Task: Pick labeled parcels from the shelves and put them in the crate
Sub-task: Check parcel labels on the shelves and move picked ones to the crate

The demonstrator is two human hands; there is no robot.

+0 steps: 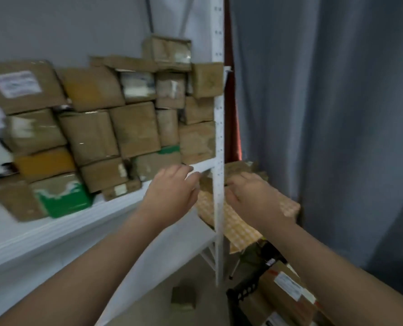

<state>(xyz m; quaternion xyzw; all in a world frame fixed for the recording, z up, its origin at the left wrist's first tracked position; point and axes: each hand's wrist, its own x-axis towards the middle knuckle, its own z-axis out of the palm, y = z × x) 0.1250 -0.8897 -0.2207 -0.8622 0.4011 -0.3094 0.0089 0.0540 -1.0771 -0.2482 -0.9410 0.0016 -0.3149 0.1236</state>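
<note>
White shelf [115, 203]: both hands' curled fingers [186, 171] seemingly reach a parcel [237, 169] below, grip unclear.

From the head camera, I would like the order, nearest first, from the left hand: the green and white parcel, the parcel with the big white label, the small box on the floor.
Measured from the left hand:
1. Green and white parcel, on the shelf to its left.
2. Small box on the floor, below the hand.
3. Parcel with the big white label, top left of the stack.
</note>
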